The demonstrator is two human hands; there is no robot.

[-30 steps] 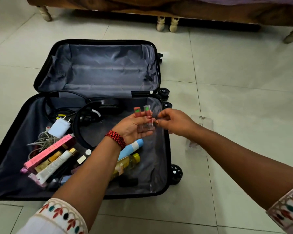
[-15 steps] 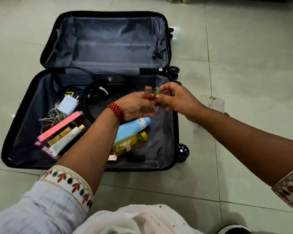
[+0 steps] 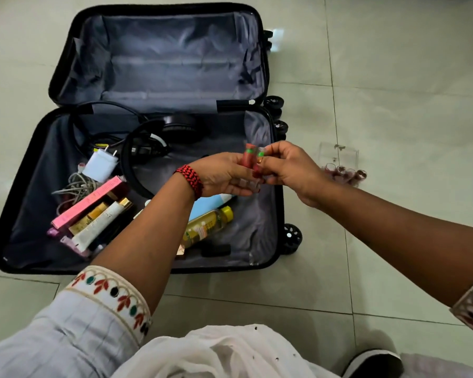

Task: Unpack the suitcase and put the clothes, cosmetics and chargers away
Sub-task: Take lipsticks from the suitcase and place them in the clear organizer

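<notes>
- Closing in since a second ago, the right hand had come up against the left hand, and the two met on the small lip tubes.
- Those tubes stood roughly upright, green bands showing near the top, held in the air over the near half of the suitcase, close to its right wall.
- Left grip: fingers curled round the tubes' lower ends. Right grip: fingertips pinched on the tube nearest it, up by the cap.
- That looked like a handover, left to right, one tube being drawn off the bunch.
- Likely destination: the clear organiser on the floor just right of the case, with a row of similar tubes at its foot.
- Plenty was left inside the near half: white charger, tangled cable, headphones, pink box and yellow bottle.
- No clothes showed anywhere in the case, so that part seemed done; cosmetics were under way, and the chargers had not been lifted out.
</notes>
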